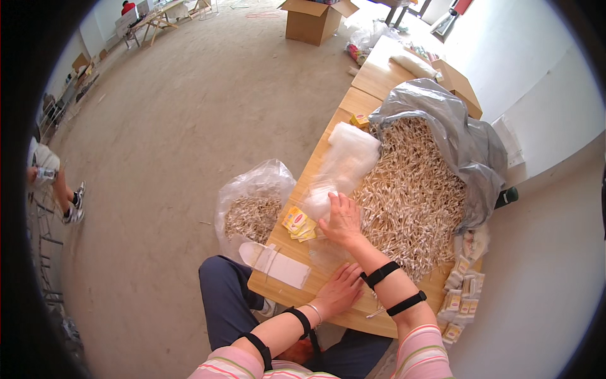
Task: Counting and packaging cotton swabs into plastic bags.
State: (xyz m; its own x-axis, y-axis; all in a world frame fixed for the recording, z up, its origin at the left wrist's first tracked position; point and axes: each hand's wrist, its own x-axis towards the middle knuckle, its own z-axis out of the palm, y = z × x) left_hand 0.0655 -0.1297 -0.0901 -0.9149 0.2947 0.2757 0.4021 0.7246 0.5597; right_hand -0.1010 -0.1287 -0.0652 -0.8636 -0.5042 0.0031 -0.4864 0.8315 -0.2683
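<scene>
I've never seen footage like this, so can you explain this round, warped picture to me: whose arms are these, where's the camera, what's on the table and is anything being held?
There is no machine here: a person works with bare hands. The one picture comes from a wide fisheye camera on the person's head, looking down, which is why straight edges bend and the corners go black. The left hand lies flat on the wooden table. The right hand reaches forward and touches a clear plastic bag; whether it grips the bag I cannot tell. Beside it lie small yellow packets. A big heap of thin pale sticks spills from a grey sack. More packets are stacked at the right edge. On the floor stands a clear bag of similar sticks.
</scene>
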